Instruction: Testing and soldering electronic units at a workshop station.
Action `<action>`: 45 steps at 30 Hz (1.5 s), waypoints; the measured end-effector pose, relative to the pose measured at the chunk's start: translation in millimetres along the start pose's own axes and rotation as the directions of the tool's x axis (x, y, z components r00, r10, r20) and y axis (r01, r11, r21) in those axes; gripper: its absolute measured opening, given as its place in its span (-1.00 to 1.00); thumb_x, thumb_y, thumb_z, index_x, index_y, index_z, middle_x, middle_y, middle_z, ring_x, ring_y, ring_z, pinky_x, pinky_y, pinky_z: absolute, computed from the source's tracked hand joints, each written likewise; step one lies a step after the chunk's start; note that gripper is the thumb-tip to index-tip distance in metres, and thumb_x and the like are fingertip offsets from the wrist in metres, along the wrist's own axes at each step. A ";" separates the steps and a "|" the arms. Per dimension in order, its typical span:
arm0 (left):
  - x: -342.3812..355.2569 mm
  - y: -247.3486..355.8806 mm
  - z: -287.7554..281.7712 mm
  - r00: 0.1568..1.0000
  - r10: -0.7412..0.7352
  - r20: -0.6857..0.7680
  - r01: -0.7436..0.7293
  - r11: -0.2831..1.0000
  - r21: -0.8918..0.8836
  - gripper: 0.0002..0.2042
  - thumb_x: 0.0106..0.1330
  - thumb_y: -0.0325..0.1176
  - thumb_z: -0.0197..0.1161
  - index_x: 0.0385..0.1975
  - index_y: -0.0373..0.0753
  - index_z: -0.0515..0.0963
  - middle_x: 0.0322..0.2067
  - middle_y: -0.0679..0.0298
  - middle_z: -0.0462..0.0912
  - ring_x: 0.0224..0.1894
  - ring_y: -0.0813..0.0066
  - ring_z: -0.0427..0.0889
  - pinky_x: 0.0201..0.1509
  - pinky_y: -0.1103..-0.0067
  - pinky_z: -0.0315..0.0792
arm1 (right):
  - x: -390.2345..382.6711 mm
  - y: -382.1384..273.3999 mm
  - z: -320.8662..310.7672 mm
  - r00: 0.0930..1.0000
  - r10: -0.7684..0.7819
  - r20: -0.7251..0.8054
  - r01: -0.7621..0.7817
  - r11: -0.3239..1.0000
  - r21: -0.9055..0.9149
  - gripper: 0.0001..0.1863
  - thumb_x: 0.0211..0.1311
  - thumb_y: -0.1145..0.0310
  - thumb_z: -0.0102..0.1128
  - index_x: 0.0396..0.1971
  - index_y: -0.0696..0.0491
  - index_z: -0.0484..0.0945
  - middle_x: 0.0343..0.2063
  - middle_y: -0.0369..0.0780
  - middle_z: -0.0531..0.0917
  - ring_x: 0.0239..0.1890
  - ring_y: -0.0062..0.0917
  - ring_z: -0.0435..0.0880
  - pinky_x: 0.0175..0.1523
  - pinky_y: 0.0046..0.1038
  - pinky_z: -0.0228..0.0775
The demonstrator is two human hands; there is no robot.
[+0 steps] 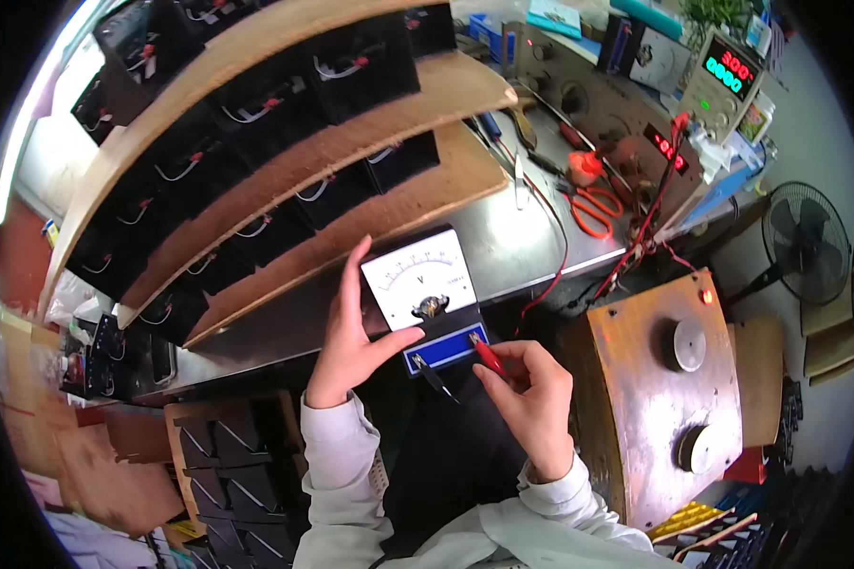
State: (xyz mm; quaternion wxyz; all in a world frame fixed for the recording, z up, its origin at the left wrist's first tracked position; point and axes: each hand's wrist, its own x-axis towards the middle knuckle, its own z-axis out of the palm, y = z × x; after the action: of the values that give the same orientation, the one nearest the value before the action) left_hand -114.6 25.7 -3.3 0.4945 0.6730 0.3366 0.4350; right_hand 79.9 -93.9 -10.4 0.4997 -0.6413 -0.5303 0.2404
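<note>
In the middle of the head view is an analog voltmeter [421, 275] with a white dial face and a blue lower panel [449, 349]. My left hand [351, 343] grips its left side, with the thumb across the front below the dial. A black alligator clip [434, 376] is attached at the left end of the blue panel. My right hand [531, 387] pinches a red alligator clip [489, 357], whose tip touches the right end of the panel.
Wooden shelves [370, 114] with black meter housings rise at the upper left. Power supplies with lit displays [728, 76], orange-handled scissors [593, 211] and red leads lie at the upper right. A metal box with two knobs [664, 389] stands at right, near a fan [807, 237]. Black parts sit on a wooden tray [289, 417].
</note>
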 end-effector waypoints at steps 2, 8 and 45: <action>-2.1 -7.4 -1.4 0.999 0.022 -0.036 -0.021 0.999 0.033 0.05 -0.05 -0.55 0.54 0.47 -0.18 -0.01 0.25 0.01 0.35 0.27 0.21 0.44 0.26 0.37 0.43 | 2.6 -0.1 1.3 0.999 -0.021 -0.027 0.022 1.000 0.017 -0.79 0.10 0.50 0.45 -0.29 0.19 0.61 -0.47 -0.24 0.66 -0.52 -0.66 0.59 -0.42 -0.62 0.41; -14.6 -19.7 -8.9 0.991 0.102 -0.085 -0.073 0.955 0.287 0.02 -0.05 -0.31 0.60 0.43 -0.23 0.06 0.27 -0.12 0.34 0.30 -0.06 0.38 0.35 0.26 0.28 | -2.8 16.2 -8.5 0.965 -0.257 -0.056 0.252 0.964 -0.080 -0.85 0.09 0.55 0.42 -0.40 0.17 0.59 -0.47 -0.14 0.62 -0.48 -0.41 0.61 -0.37 -0.52 0.44; -575.7 -21.5 -361.3 0.169 -0.361 -0.917 0.985 0.081 0.150 0.24 -0.30 -0.13 0.61 0.49 -0.20 -0.01 0.24 -0.22 0.37 0.28 -0.08 0.42 0.36 0.29 0.33 | -35.2 80.7 -56.3 0.960 0.024 0.280 0.016 0.990 -0.139 -0.83 0.20 0.52 0.38 -0.22 0.22 0.65 -0.41 -0.22 0.72 -0.38 -0.61 0.60 -0.19 -0.56 0.52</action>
State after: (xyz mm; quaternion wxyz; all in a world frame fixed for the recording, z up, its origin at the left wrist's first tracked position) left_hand -674.3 -342.0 -121.4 0.1353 0.2997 0.9367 0.1202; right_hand 151.3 -143.0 -68.8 0.3725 -0.6352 -0.6102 0.2924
